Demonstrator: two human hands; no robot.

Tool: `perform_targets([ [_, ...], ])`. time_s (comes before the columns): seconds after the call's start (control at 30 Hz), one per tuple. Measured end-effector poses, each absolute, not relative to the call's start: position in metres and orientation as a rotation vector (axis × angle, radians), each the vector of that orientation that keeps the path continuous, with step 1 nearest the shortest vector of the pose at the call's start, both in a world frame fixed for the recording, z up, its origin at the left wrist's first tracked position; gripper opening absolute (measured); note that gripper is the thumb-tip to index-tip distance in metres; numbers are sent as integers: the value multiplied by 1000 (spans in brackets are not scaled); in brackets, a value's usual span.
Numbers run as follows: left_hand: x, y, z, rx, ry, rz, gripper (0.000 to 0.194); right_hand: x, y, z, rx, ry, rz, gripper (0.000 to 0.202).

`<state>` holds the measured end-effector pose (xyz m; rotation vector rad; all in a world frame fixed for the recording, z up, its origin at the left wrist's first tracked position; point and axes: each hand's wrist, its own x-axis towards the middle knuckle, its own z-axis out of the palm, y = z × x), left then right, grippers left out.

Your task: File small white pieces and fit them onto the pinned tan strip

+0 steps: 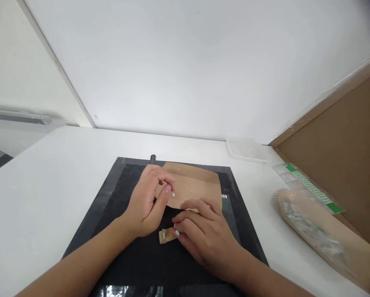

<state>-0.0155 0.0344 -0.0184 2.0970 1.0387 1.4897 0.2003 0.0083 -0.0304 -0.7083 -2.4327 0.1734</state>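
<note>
A brown sheet (200, 181) with small pale bits on it lies on the black mat (141, 264). My left hand (150, 200) is over the sheet's left edge, thumb and index finger curled close together near a small white oval piece (173, 194); whether anything is between them is too small to tell. Below the sheet, my right hand (205, 235) has its fingertips pinched at the right end of a small yellowish strip (164, 236) with a grey band around it. A white oval piece (177, 232) shows at those fingertips.
More white ovals (224, 196) lie right of the sheet. A black cylindrical object (153, 158) is at the mat's back edge. On the white table (24, 206) at right are a clear tray (248, 149), a green-and-white labelled plastic pack (310, 187) and a brown container (315, 235) of plastic bags.
</note>
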Motion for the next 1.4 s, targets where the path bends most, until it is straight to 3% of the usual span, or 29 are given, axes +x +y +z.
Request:
perform_targets([
  [0.2, -14, 33, -10, 2146, 983, 1413, 19, 204, 12, -17, -703, -2198, 370, 15],
  [0.47, -8, 33, -1, 2283, 584, 1291, 20, 224, 26, -7, -790, -2131, 440, 11],
  [1.1, -8, 37, -1, 2434, 642, 1244, 19, 233, 27, -6, -814, -2162, 631, 12],
  [1.4, -9, 34, 1, 2404, 643, 1050, 17, 232, 30, 7, -837, -2097, 932, 6],
])
